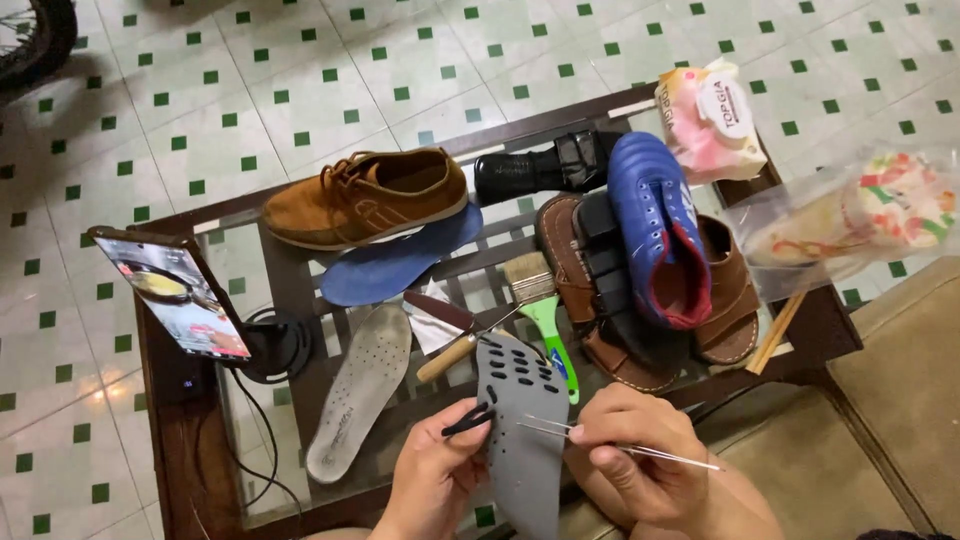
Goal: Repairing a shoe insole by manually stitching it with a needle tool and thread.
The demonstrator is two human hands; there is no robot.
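Gripping a grey perforated insole [520,420] at six o'clock: left hand [435,480] pinches its edge, right hand [640,465] is closed on thin metal needles [620,445]. Green-handled brush [540,310] and blue shoe [655,235] lie at twelve on the desk [180,440].

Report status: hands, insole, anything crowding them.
Left hand grips grey perforated insole. Right hand pinches thin metal needles beside it. Green-handled brush and wooden-handled knife lie just beyond.
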